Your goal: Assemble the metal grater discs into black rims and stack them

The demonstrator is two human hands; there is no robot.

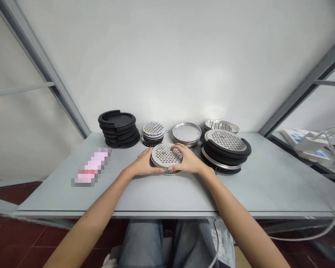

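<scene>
Two hands (142, 163) (192, 160) clasp one slotted disc (166, 155) between them, near five stacks (119, 134).

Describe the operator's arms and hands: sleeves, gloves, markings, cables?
Two bare human hands, left hand and right hand, no gloves. Left forearm and right forearm show no sleeves, watch or attached cables. A few small spots mark the left forearm. A tiny mark on a left finger might be a ring; too small to tell.
</scene>
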